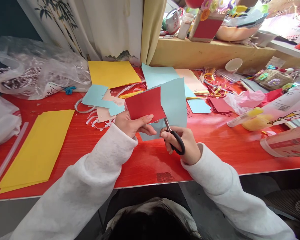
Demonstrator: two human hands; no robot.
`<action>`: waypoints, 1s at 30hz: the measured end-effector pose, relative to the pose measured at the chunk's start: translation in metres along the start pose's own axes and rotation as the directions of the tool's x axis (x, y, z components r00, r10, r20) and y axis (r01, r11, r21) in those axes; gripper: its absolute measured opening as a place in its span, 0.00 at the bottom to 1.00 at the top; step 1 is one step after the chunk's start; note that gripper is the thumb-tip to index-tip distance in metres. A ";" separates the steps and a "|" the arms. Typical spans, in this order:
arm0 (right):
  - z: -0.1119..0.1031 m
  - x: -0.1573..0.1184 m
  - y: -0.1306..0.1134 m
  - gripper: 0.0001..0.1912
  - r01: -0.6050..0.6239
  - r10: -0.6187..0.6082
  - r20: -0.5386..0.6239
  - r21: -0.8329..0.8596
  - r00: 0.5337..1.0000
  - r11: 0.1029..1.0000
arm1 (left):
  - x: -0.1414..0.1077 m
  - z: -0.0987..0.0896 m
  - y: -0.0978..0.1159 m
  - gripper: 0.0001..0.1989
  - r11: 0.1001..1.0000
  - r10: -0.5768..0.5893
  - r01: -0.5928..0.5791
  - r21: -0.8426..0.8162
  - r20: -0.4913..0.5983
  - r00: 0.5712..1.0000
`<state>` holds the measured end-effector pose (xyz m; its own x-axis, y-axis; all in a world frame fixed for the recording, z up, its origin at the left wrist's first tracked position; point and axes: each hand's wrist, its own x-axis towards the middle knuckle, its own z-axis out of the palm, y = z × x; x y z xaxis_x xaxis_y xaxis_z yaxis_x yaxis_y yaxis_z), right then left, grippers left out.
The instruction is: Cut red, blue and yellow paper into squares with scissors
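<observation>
My left hand [133, 124] grips a red paper piece [146, 104] together with a larger light blue paper sheet [174, 100] behind it, thumb in front. My right hand [183, 141] is closed around black-handled scissors [179, 143]. The scissor blades point up at the lower right corner of the red piece, against the blue sheet; how far they are parted is hard to see. Both papers are held up above the red table [145, 171]. Left of my left hand lie blue cut pieces [96, 95], a pale pink piece [103, 114] and thin paper strips.
Yellow sheets [40, 143] lie at the left, beside a clear plastic bag of beads [37, 71]. Another yellow sheet [113, 73] is at the back. On the right are red paper squares [220, 105], pink tissue [246, 100] and a large pink cup [287, 141]. A cluttered ledge [215, 50] runs behind.
</observation>
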<state>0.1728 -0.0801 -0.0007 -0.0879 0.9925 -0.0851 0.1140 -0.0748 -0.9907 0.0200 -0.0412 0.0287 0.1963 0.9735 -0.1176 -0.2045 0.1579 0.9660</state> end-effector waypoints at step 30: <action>-0.002 0.013 0.012 0.21 0.074 -0.076 0.019 0.077 0.997 0.994 | 0.006 -0.003 -0.007 0.09 0.995 -0.077 0.080 -0.057 0.046 0.996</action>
<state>0.1750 -0.0677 -0.0133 -0.1149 0.9933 -0.0114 0.0308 -0.0079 -0.9995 0.0195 -0.0363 0.0205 0.2554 0.9497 -0.1812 -0.2426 0.2443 0.9389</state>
